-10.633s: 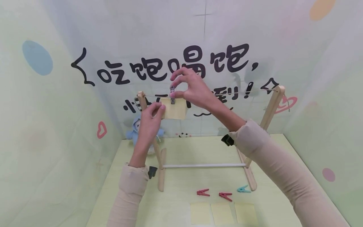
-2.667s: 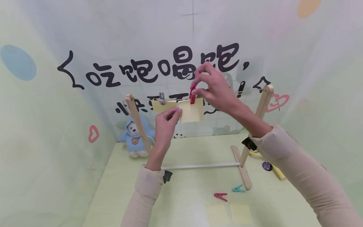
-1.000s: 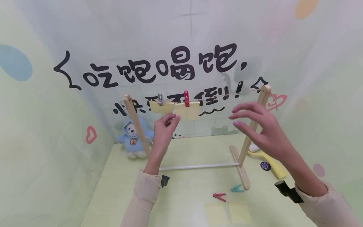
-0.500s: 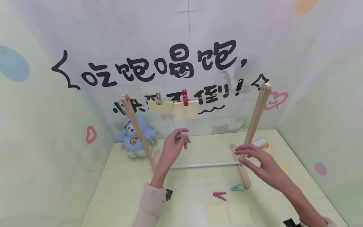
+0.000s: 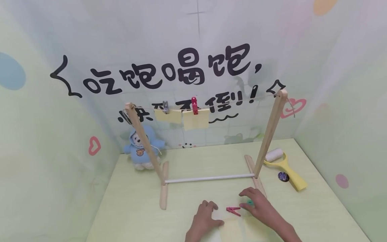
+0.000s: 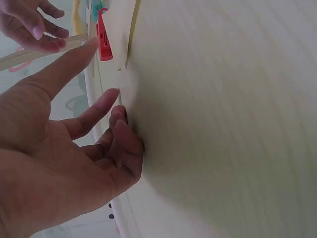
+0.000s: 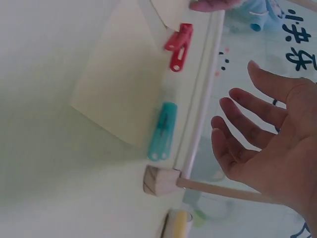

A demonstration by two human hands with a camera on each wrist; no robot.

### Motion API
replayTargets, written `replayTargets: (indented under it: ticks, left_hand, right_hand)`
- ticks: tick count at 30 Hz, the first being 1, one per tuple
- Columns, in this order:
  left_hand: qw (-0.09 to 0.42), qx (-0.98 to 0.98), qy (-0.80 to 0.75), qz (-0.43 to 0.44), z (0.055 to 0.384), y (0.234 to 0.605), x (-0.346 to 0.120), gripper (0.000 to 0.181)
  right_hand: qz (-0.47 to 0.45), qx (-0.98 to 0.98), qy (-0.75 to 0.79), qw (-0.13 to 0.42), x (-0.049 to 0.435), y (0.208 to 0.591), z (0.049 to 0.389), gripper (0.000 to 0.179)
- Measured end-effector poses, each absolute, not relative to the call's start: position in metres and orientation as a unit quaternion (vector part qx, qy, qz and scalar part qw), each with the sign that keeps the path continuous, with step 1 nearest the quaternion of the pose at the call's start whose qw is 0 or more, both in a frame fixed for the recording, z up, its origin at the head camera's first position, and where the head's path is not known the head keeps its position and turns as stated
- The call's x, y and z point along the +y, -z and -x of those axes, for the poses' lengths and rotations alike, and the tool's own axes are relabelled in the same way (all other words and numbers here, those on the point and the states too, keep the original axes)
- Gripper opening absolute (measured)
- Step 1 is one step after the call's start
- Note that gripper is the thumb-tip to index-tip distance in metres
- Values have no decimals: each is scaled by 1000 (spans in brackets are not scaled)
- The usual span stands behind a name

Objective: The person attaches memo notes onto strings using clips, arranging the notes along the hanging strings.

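My left hand [image 5: 203, 220] is low over the table at the left edge of a pale yellow paper note [image 5: 231, 231]; its fingers are bent loosely and hold nothing. In the head view my right hand [image 5: 260, 209] hovers by the teal clothespin [image 5: 250, 202], partly covering it, with a second paper note [image 5: 253, 230] below. The right wrist view shows that hand's fingers relaxed, with nothing in them. Between the hands lies a red clothespin [image 5: 233, 210]. On the string, a grey clothespin [image 5: 165, 107] and another red clothespin [image 5: 195, 106] each hold a hanging note [image 5: 196, 120].
A wooden frame with a left post [image 5: 145, 144], a right post [image 5: 270, 134] and a white crossbar [image 5: 208, 178] carries the string. Behind the left post sits a blue-clad plush toy [image 5: 140, 151]. A yellow-handled roller [image 5: 290, 171] and a dark round object [image 5: 283, 176] lie at right.
The second note was clipped to the string with a red clothespin. My left hand let go of that note; both hands came down to the notes and clothespins on the table.
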State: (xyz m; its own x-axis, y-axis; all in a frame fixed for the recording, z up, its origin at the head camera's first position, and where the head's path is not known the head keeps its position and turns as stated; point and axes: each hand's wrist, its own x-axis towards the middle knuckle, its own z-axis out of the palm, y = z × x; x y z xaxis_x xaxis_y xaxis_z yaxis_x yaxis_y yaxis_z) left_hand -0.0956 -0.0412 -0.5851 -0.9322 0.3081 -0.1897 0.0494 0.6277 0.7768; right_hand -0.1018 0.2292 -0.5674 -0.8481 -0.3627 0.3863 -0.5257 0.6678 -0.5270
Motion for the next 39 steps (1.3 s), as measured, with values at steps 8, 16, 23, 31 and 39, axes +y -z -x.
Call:
replayTargets:
  ticks: [8, 16, 23, 31, 39]
  left_hand:
    - [103, 919, -355, -136, 83, 596, -36, 52]
    - [22, 939, -301, -167, 75, 608, -32, 50]
    - [50, 938, -304, -160, 76, 603, -31, 43]
    - [43, 938, -302, -165, 76, 605, -33, 43]
    - [48, 933, -318, -161, 77, 606, -35, 32]
  right_hand:
    - [-198, -953, -196, 122, 192, 585, 88, 36]
    - [-154, -967, -186, 80, 184, 587, 82, 30]
    - [-141, -969, -186, 79, 184, 592, 82, 29]
    - [-134, -969, -184, 99, 189, 597, 76, 38]
    - [-122, -969, -191, 102, 189, 598, 73, 33]
